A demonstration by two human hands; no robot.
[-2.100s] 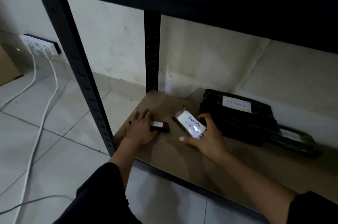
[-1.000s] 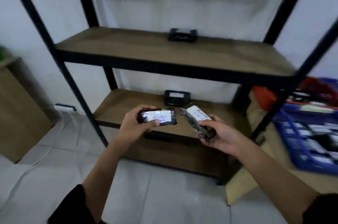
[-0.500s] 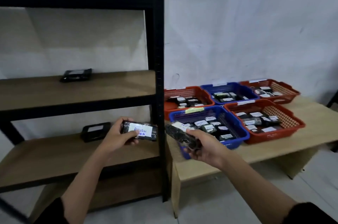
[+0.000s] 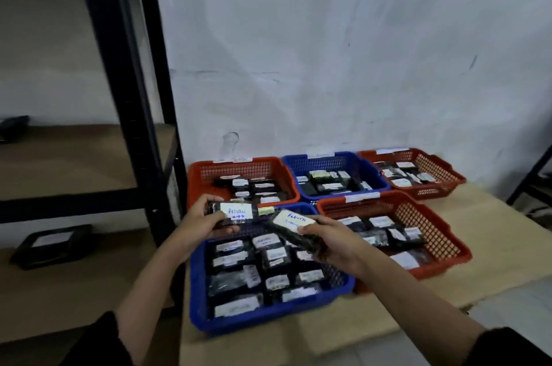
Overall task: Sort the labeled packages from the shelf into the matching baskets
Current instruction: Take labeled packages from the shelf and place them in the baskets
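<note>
My left hand (image 4: 198,222) grips a small black package (image 4: 234,212) whose white label reads RETURN. My right hand (image 4: 331,241) grips a second black package (image 4: 291,225), also labelled RETURN and tilted down to the right. Both packages hover over the far end of the near blue basket (image 4: 200,300), which holds several black labelled packages. Around it on the low table stand a near red basket (image 4: 442,234), a far left red basket (image 4: 239,170), a far blue basket (image 4: 328,161) and a far right red basket (image 4: 442,171), all with packages inside.
The black metal shelf (image 4: 131,97) stands at left, its post close to my left hand. A black labelled package (image 4: 50,241) lies on its lower board, another dark one (image 4: 13,127) on the board above. The wooden table (image 4: 493,270) has bare surface at right.
I turned from the shelf to the baskets and came closer. Both hands, each still holding its package, have moved over the near blue basket.
</note>
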